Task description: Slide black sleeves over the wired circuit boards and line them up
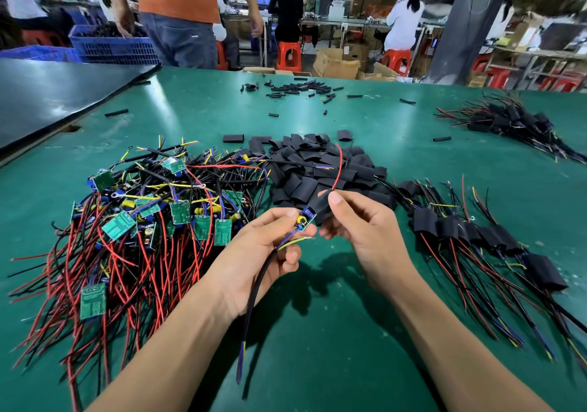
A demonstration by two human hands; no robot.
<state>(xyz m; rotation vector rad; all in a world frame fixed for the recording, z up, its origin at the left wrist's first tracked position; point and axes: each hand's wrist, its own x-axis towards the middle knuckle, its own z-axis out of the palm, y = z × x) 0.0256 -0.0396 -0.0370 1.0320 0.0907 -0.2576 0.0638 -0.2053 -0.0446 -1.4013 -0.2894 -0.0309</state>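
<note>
Black sleeve (320, 208) is pinched by right hand (359, 224) fingers; circuit board (305, 218), apparently partly inserted, is gripped by left hand (270, 246).

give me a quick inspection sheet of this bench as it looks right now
surface: green mat, worn, with a dark panel at the far left
job's things: pile of bare wired boards on the left; heap of black sleeves in the middle; sleeved boards lined up on the right; second sleeved bundle far right
clutter: small black tube offcuts scattered at the far edge
grippers: left hand pinches a board by its wires; right hand holds a sleeve over that board
cables: red wire sticks up out of the held sleeve
surroundings: people at benches, red stools, blue crates, cardboard boxes
</note>
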